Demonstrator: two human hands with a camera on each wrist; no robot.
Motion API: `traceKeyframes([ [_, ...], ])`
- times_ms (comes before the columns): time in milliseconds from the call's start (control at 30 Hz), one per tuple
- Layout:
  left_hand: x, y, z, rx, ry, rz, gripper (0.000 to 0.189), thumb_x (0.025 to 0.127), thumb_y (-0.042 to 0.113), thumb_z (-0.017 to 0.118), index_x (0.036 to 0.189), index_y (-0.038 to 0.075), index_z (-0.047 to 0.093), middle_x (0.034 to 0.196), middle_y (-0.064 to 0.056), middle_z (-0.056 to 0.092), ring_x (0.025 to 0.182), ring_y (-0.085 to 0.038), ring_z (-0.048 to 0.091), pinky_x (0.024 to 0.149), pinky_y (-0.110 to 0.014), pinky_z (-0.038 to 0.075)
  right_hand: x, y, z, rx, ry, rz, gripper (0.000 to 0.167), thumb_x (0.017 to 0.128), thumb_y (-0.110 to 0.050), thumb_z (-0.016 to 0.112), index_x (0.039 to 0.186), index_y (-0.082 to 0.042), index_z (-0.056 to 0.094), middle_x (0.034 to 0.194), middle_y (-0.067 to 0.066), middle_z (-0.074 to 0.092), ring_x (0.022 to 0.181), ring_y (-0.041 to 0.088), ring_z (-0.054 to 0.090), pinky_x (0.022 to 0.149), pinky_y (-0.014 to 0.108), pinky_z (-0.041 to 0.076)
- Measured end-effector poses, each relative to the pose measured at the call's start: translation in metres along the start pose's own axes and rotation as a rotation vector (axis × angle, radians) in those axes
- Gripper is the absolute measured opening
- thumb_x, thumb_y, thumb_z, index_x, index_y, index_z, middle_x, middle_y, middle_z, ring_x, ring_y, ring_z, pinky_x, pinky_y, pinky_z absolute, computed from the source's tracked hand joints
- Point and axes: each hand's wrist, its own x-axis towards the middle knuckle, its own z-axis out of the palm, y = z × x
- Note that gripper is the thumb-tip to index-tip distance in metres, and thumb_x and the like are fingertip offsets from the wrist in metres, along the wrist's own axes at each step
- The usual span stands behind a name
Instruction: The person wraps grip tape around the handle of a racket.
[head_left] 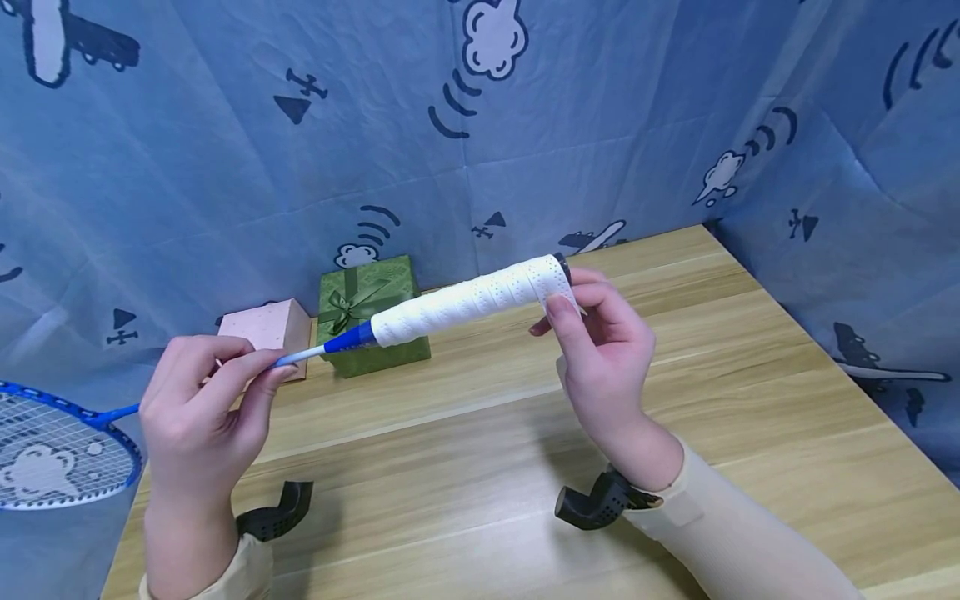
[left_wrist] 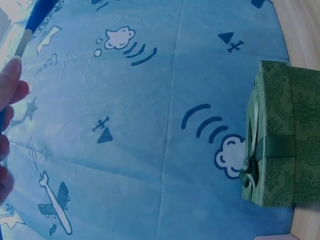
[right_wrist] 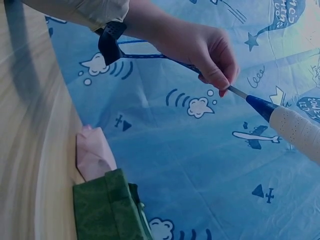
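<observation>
A badminton racket (head_left: 348, 337) is held up above the table, tilted with its handle end higher at the right. My left hand (head_left: 206, 408) pinches its thin shaft between thumb and fingers, just below the blue cone (left_wrist: 39, 17). White perforated grip tape (head_left: 472, 307) is wrapped in overlapping turns around the handle, up to the dark butt cap (head_left: 562, 267). With thumb and fingers, my right hand (head_left: 611, 350) pinches a flap of this tape at the butt end. The blue strung head (head_left: 63, 450) hangs out past the table's left edge. The right wrist view does not show the right hand.
A green gift box (head_left: 375, 358) with a bow stands at the back of the wooden table (head_left: 465, 500), beside a pink box (head_left: 258, 325). Blue patterned cloth (head_left: 225, 167) hangs behind and to the right. Each wrist wears a black bracket (head_left: 592, 504).
</observation>
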Motion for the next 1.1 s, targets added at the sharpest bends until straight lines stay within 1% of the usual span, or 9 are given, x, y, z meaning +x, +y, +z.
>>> traceKeyframes([
  [133,-0.0016,0.0004,-0.0006,-0.022,-0.007,-0.002,0.046,0.098,0.034,0.072,0.076,-0.006,0.074,0.070,-0.020,0.061,0.061,-0.037,0.042,0.062,-0.038,0.033,0.0000,0.0000,-0.0007,-0.021,0.003,-0.015,0.040,0.097,-0.014,0.074,0.089,0.022,0.058,0.108,0.013,0.070,0.086,0.025,0.065,0.063,0.029,0.059],
  [333,-0.0012,0.0020,0.0002,-0.044,0.025,0.009,0.046,0.098,0.032,0.073,0.073,-0.006,0.071,0.064,-0.019,0.064,0.059,-0.039,0.047,0.063,-0.042,0.039,0.0003,-0.0001,-0.0016,-0.016,0.005,-0.032,0.045,0.096,-0.017,0.075,0.089,0.023,0.056,0.106,0.012,0.071,0.088,0.025,0.064,0.064,0.029,0.058],
  [467,0.0003,0.0033,0.0004,-0.039,0.035,0.003,0.048,0.098,0.033,0.073,0.072,-0.006,0.071,0.064,-0.020,0.062,0.059,-0.039,0.046,0.062,-0.041,0.038,0.0005,-0.0004,-0.0018,-0.012,0.007,-0.037,0.046,0.096,-0.018,0.075,0.088,0.023,0.057,0.105,0.012,0.071,0.083,0.023,0.064,0.063,0.029,0.058],
  [600,-0.0004,0.0030,0.0006,-0.049,0.043,-0.004,0.048,0.097,0.035,0.074,0.072,-0.006,0.070,0.068,-0.021,0.059,0.060,-0.036,0.044,0.061,-0.038,0.035,0.0001,-0.0009,-0.0031,-0.037,0.005,-0.032,0.043,0.097,-0.017,0.074,0.089,0.022,0.058,0.103,0.011,0.072,0.076,0.020,0.062,0.065,0.028,0.057],
  [700,-0.0011,0.0025,0.0008,-0.052,0.046,-0.012,0.048,0.096,0.035,0.075,0.072,-0.006,0.070,0.070,-0.021,0.057,0.061,-0.035,0.044,0.061,-0.036,0.034,-0.0002,-0.0007,-0.0040,-0.047,0.005,-0.031,0.041,0.097,-0.016,0.073,0.089,0.022,0.059,0.102,0.010,0.072,0.074,0.021,0.061,0.065,0.028,0.057],
  [933,-0.0006,0.0038,0.0005,-0.044,0.033,-0.016,0.048,0.097,0.035,0.074,0.073,-0.006,0.071,0.069,-0.020,0.058,0.060,-0.036,0.044,0.061,-0.038,0.035,-0.0005,-0.0006,-0.0046,-0.042,0.007,-0.031,0.040,0.098,-0.015,0.073,0.090,0.022,0.060,0.103,0.012,0.072,0.073,0.021,0.060,0.065,0.028,0.057],
  [1100,-0.0006,0.0049,0.0004,-0.038,0.038,-0.010,0.048,0.097,0.036,0.074,0.073,-0.006,0.072,0.067,-0.020,0.057,0.059,-0.036,0.043,0.060,-0.037,0.034,0.0000,-0.0006,-0.0033,-0.010,0.020,-0.033,0.039,0.097,-0.014,0.074,0.090,0.022,0.061,0.103,0.013,0.072,0.075,0.021,0.060,0.063,0.029,0.056],
])
